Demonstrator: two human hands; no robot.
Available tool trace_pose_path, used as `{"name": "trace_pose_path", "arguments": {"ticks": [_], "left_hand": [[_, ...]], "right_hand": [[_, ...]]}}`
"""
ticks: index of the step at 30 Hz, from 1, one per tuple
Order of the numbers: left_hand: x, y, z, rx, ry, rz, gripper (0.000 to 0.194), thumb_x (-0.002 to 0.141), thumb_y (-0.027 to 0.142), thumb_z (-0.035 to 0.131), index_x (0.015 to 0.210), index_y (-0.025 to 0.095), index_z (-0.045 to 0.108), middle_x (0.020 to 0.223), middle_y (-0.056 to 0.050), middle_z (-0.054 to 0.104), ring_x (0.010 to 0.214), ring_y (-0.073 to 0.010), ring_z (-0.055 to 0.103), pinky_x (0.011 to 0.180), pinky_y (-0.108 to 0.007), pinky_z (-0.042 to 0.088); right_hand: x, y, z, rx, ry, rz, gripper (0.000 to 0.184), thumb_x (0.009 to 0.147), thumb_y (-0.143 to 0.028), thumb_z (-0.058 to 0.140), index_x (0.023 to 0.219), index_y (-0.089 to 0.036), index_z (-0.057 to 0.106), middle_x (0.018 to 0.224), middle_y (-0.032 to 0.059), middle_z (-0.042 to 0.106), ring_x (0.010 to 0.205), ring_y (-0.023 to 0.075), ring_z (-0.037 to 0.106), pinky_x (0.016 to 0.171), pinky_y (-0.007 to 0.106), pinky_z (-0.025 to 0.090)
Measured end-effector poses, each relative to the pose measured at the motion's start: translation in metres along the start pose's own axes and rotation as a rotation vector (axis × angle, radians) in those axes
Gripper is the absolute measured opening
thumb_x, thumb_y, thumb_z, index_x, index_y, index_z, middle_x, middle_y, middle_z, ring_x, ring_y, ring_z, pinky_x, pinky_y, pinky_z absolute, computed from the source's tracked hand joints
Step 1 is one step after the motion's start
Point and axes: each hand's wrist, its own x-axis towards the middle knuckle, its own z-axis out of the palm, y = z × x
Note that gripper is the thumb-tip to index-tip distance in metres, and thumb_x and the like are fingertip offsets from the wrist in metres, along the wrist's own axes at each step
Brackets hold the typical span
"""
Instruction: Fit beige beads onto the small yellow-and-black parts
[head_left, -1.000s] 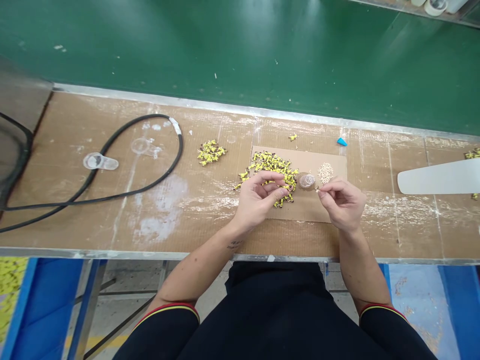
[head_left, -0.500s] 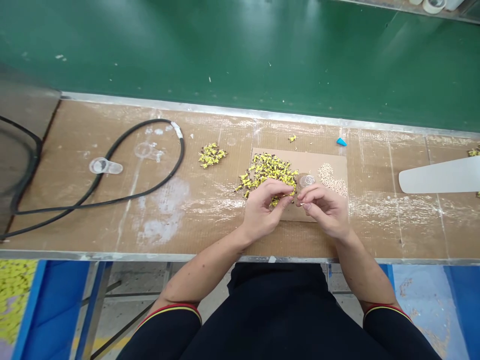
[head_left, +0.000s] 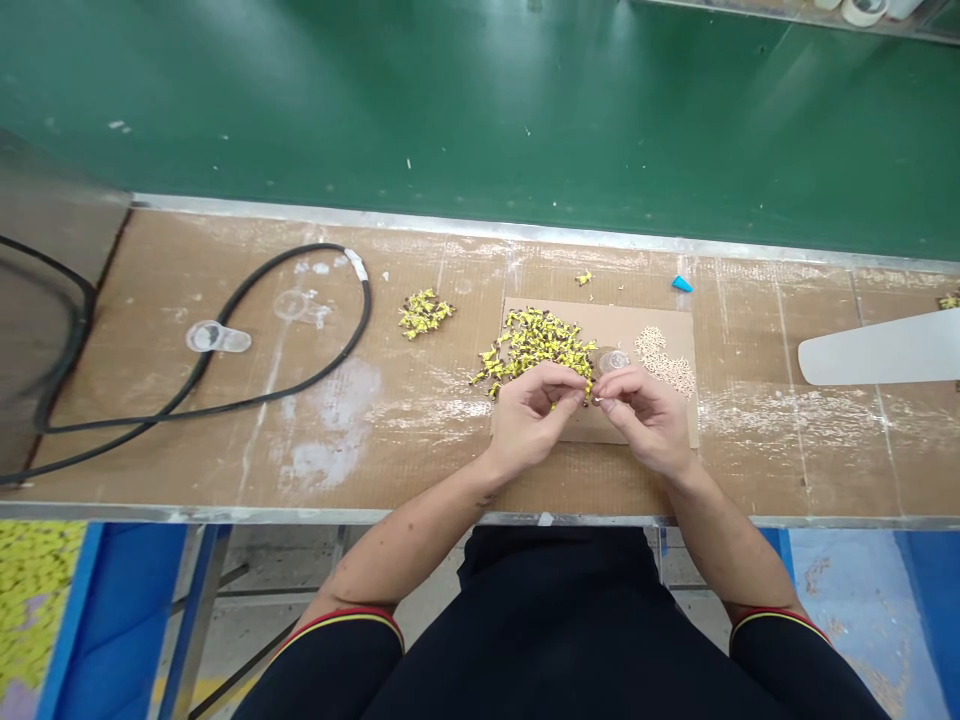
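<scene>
Right hand (head_left: pixel 645 420) pinched narrow on a tiny pale piece (head_left: pixel 598 400) above the cardboard sheet (head_left: pixel 637 320), left hand (head_left: pixel 532 420) narrow beside it, its hold unclear; likely light, slippery, best taken fingertip to fingertip.

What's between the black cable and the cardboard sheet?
In the head view, a small heap of yellow-and-black parts lies between the black cable and the cardboard sheet.

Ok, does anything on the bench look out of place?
Yes. A small blue wedge lies alone on the bench beyond the cardboard sheet, and a few yellow bits sit apart from the main yellow pile. White smears also streak the bench.
</scene>
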Motion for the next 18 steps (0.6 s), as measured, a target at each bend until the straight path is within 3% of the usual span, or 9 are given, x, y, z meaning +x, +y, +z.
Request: {"name": "trace_pose_path", "arguments": {"ticks": [5,11,18], "left_hand": [[0.0013,-0.0033,-0.0003,-0.134,0.016,-0.072,0.02,0.082,0.029,0.084,0.101,0.022,0.078,0.104,-0.006,0.072,0.085,-0.0131,0.072,0.079,-0.025,0.062],[-0.0005,-0.0012,0.0017,-0.196,-0.046,-0.152,0.012,0.083,0.026,0.084,0.093,0.022,0.079,0.09,-0.003,0.073,0.078,-0.0117,0.07,0.076,-0.024,0.06],[-0.0014,0.0011,0.0032,-0.214,-0.032,-0.18,0.021,0.079,0.033,0.088,0.082,0.019,0.073,0.083,-0.002,0.07,0.077,-0.0127,0.068,0.073,-0.026,0.059]], "right_hand": [[-0.0022,0.0034,0.0025,0.011,0.032,0.023,0.004,0.094,-0.023,0.065,0.091,-0.025,0.068,0.097,0.0054,0.072,0.087,0.019,0.068,0.069,0.033,0.056],[-0.0016,0.003,0.0047,0.007,0.054,0.015,0.005,0.093,-0.022,0.065,0.091,-0.025,0.068,0.096,0.0053,0.07,0.086,0.0197,0.067,0.067,0.033,0.055],[-0.0009,0.0035,0.0053,0.041,0.028,-0.019,0.008,0.093,-0.018,0.065,0.091,-0.025,0.068,0.091,0.0035,0.071,0.083,0.0177,0.067,0.065,0.031,0.053]]}}
